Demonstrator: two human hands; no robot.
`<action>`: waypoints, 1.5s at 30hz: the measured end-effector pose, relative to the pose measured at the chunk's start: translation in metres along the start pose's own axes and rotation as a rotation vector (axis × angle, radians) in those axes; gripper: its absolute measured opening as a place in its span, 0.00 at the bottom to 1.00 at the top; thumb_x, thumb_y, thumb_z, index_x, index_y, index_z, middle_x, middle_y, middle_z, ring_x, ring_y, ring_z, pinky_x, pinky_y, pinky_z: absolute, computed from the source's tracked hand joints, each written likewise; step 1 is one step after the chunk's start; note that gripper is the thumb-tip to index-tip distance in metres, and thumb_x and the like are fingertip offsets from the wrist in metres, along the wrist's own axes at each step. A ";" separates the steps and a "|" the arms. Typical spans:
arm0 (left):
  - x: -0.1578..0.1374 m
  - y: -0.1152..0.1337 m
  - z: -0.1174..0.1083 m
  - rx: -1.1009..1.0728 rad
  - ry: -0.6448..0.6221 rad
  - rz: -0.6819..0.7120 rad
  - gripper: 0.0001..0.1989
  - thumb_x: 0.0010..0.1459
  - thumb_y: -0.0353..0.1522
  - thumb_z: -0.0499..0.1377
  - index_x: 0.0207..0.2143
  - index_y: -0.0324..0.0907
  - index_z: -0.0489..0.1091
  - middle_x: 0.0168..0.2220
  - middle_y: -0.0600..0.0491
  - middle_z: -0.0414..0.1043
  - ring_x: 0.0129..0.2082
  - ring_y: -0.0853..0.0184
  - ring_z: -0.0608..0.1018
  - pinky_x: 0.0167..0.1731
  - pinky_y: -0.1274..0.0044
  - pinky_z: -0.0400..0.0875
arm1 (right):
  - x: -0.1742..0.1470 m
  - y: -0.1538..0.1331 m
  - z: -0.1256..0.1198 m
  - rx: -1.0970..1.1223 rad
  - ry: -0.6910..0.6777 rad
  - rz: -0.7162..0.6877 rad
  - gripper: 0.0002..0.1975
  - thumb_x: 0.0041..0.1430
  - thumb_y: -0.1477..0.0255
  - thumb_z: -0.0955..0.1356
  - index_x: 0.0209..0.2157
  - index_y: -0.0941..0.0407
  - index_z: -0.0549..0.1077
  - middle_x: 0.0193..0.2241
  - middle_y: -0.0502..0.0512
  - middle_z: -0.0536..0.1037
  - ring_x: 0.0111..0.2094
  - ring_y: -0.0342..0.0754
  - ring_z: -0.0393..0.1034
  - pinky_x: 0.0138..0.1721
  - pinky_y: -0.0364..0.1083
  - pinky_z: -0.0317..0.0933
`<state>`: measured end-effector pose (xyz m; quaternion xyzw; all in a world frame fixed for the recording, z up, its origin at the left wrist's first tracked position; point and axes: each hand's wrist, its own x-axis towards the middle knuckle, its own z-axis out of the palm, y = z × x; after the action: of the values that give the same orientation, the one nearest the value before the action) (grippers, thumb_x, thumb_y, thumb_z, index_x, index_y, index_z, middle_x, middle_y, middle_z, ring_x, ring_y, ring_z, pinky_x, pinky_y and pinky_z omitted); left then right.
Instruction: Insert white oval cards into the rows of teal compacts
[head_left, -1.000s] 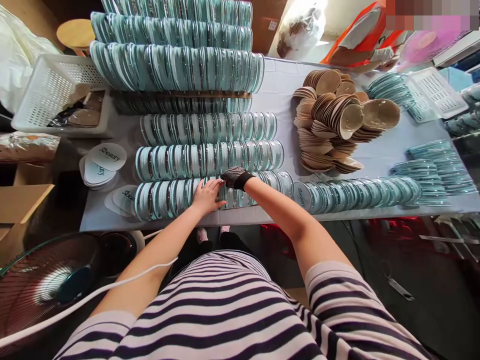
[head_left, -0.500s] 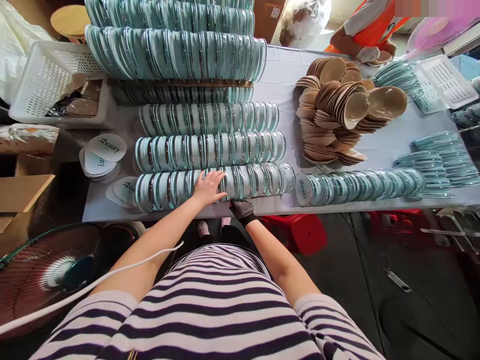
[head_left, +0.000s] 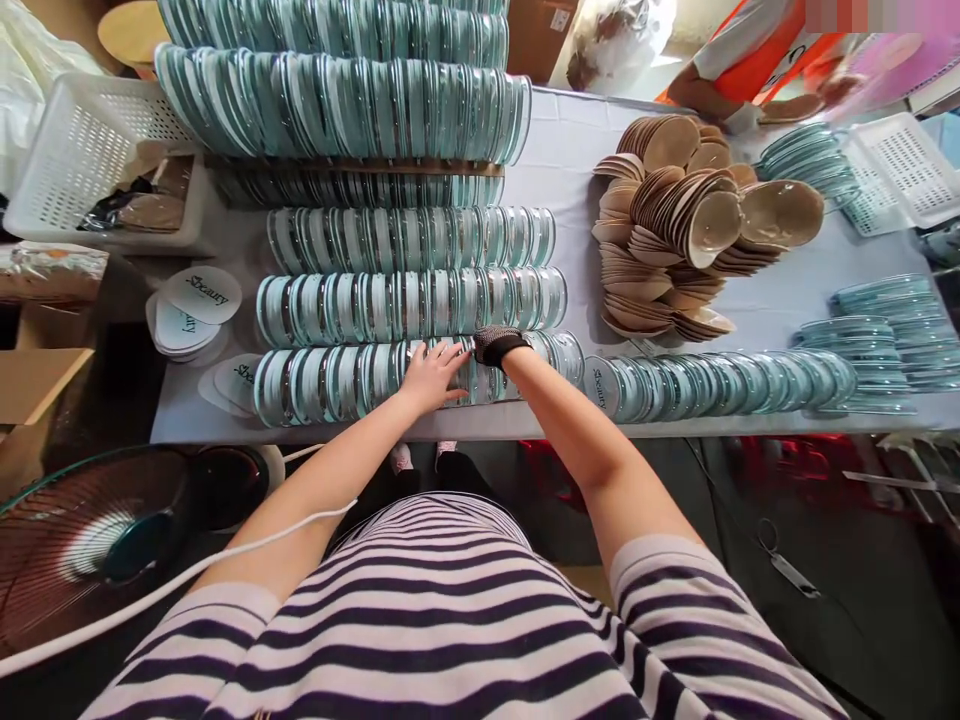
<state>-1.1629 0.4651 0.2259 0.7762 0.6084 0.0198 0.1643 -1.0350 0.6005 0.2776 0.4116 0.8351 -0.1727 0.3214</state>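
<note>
My left hand (head_left: 433, 378) is bare and lies on the front row of round clear packs (head_left: 330, 385), its fingers spread over their upper edges. My right hand (head_left: 499, 346), in a dark mesh glove, is just right of it, over the back side of the same row. Its fingertips are hidden, so its grip does not show. The packs stand on edge, pressed side by side, with pale and dark layers between clear rims. Another row of round packs (head_left: 735, 385) leans along the table's front edge to the right, with a printed round card (head_left: 600, 388) at its near end.
More pack rows (head_left: 412, 240) stand behind. Beige cup-shaped pads (head_left: 660, 230) are piled right of centre. Round printed cards (head_left: 201, 294) and a white basket (head_left: 97, 225) are at the left. A fan (head_left: 112, 550) stands below. Across the table, a co-worker's arm (head_left: 701, 98) shows.
My right hand has risen from the row's front edge to its back side. My left hand stays on the row. The view has shifted slightly, and the co-worker's hands have moved.
</note>
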 end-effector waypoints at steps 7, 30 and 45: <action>0.002 -0.003 0.005 0.021 0.016 -0.010 0.38 0.58 0.50 0.57 0.67 0.49 0.54 0.68 0.49 0.55 0.68 0.52 0.55 0.66 0.55 0.41 | 0.017 0.006 -0.015 0.060 -0.307 -0.110 0.17 0.59 0.69 0.68 0.45 0.66 0.77 0.34 0.61 0.80 0.35 0.48 0.74 0.37 0.45 0.66; 0.001 -0.001 0.000 0.039 0.030 -0.005 0.36 0.58 0.49 0.58 0.66 0.50 0.55 0.68 0.49 0.55 0.68 0.54 0.54 0.65 0.55 0.44 | -0.063 -0.003 0.122 -0.047 0.320 -0.250 0.21 0.68 0.68 0.58 0.56 0.59 0.70 0.40 0.67 0.79 0.42 0.56 0.73 0.38 0.48 0.60; 0.002 -0.003 0.002 0.025 0.022 -0.009 0.37 0.57 0.49 0.58 0.67 0.51 0.54 0.68 0.49 0.54 0.68 0.53 0.54 0.66 0.56 0.42 | -0.020 -0.087 0.224 1.425 0.205 0.279 0.12 0.60 0.68 0.63 0.45 0.55 0.71 0.32 0.53 0.78 0.29 0.44 0.71 0.30 0.41 0.62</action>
<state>-1.1645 0.4671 0.2229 0.7750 0.6140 0.0200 0.1481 -1.0067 0.4127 0.1294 0.6375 0.4857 -0.5920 -0.0850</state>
